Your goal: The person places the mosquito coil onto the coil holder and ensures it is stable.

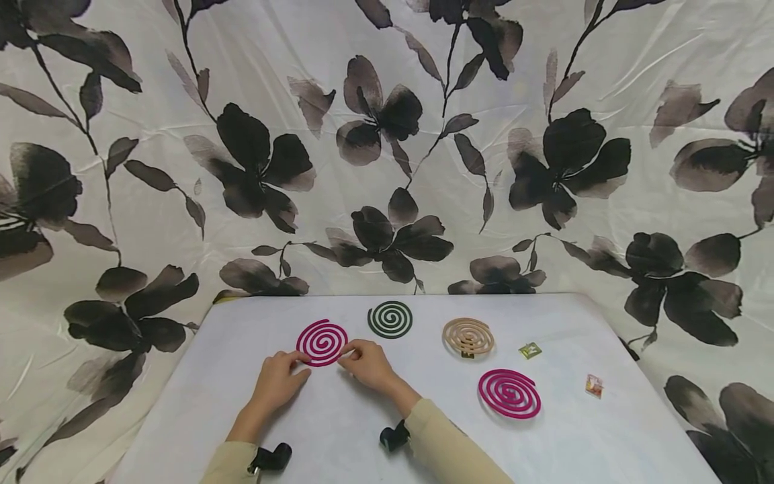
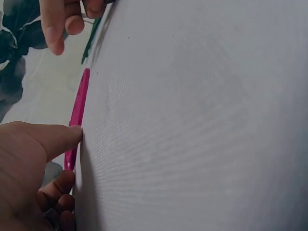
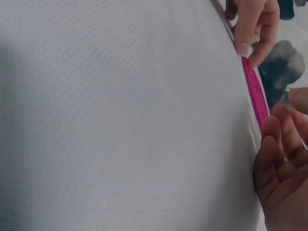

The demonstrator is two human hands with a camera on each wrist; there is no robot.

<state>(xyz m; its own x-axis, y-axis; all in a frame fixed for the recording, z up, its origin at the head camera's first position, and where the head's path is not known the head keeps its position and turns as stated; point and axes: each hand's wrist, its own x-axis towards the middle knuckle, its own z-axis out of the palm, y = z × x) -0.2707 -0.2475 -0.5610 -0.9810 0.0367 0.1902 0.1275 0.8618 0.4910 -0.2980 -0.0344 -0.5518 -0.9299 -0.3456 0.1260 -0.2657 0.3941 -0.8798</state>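
I see the pink spiral coil (image 1: 322, 342) lying flat on the white counter (image 1: 338, 430), toward its far left part, with both hands at its near edge. From the head view my left hand (image 1: 279, 380) touches the coil's lower left rim with its fingertips and my right hand (image 1: 366, 363) touches the lower right rim; neither grip closes round it from here.

The left wrist view shows what the head view cannot: the coil edge-on as a thin pink strip (image 2: 78, 115), the left thumb pressed against its rim and the other fingers curled below, so I read that grip as a pinch on the coil. The right wrist view gives the same strip (image 3: 256, 98), with the right fingers loosely bent just beside it, grip relaxed, and the left hand at its far end.

Only the head view shows the rest: a dark green coil (image 1: 390, 319) just behind, a tan coil (image 1: 468, 336) to the right, a second pink coil (image 1: 509, 393) nearer, two small packets (image 1: 529, 349) (image 1: 594, 386), and the flowered cloth (image 1: 387, 148) behind.
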